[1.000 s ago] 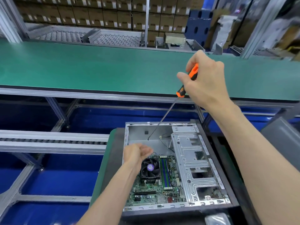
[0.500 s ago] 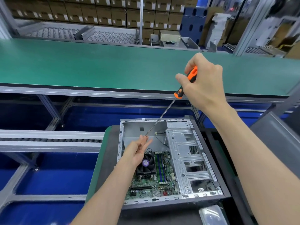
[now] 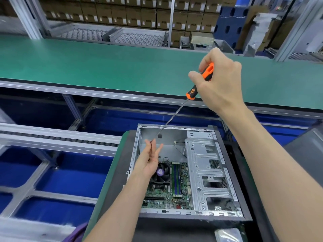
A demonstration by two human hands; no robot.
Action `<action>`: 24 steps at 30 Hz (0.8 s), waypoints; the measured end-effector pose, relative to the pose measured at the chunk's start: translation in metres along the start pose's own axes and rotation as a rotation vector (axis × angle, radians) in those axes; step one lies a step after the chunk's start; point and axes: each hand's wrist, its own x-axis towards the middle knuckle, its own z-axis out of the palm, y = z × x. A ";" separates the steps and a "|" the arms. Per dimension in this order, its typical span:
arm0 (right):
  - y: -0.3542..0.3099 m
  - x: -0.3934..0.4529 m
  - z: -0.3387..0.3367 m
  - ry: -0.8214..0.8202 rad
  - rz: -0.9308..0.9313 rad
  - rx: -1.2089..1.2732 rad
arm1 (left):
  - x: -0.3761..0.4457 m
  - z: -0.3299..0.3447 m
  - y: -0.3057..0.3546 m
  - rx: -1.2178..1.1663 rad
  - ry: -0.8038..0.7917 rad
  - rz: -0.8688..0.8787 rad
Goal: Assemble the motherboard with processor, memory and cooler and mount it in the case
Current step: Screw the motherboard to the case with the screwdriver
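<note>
Nearest me, the green motherboard (image 3: pixel 167 187) with its black fan cooler (image 3: pixel 161 172) and memory sticks sits inside the open grey steel case (image 3: pixel 206 173). Above it my left hand (image 3: pixel 148 163) has risen, fingers straight and loosely spread (a screw there? cannot tell), meeting the shaft tip. Farther out, my right hand (image 3: pixel 218 84) grips the orange-and-black long-shafted screwdriver (image 3: pixel 199 81); loading a mounting screw looks next.

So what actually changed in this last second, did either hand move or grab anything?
The left hand rose from above the black cooler fan and stretched its fingers up to the tip of the long orange-handled screwdriver. Whether they hold a screw is too small to tell. The right hand kept its grip on the handle, and the green motherboard stayed in the grey metal case.
</note>
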 end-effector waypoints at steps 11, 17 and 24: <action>-0.001 -0.009 0.002 0.020 0.076 -0.008 | 0.001 -0.009 0.003 -0.139 -0.029 -0.029; 0.001 -0.012 0.002 0.030 0.116 -0.006 | 0.000 -0.005 0.007 -0.145 -0.043 -0.020; 0.001 -0.015 0.002 0.025 0.116 0.026 | 0.005 -0.004 0.008 -0.143 -0.019 -0.007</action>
